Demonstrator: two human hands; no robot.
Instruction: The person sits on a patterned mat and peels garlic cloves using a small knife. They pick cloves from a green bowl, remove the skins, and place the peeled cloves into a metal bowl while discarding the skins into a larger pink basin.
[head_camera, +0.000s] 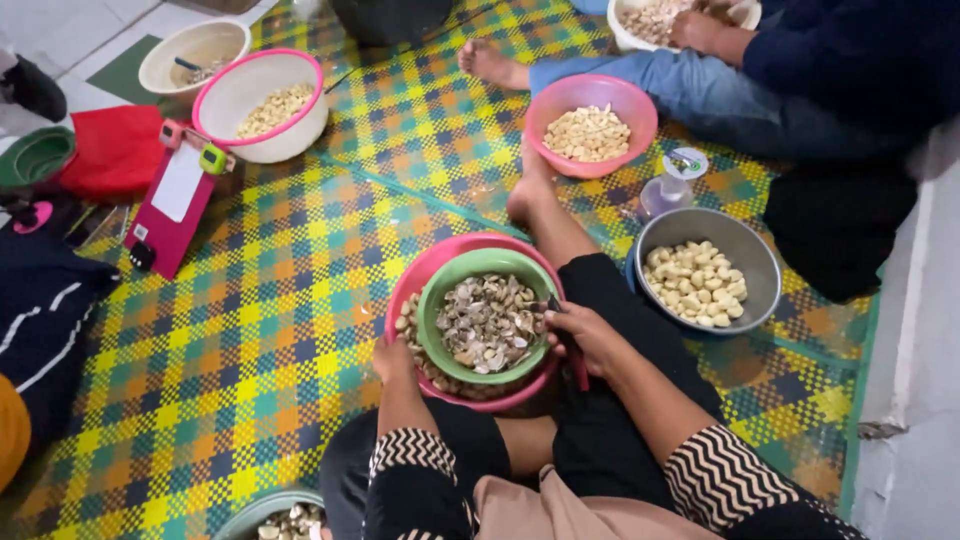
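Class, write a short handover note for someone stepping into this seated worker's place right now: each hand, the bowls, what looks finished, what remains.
Left hand grips the pink basin rim.
Right hand holds a small dark-bladed tool, grip closed, at the green bowl of shells.
Unshelled nuts lie in the basin around that bowl.
Done: peeled nuts sit in the steel bowl on the right.
Left: nuts in the basin.
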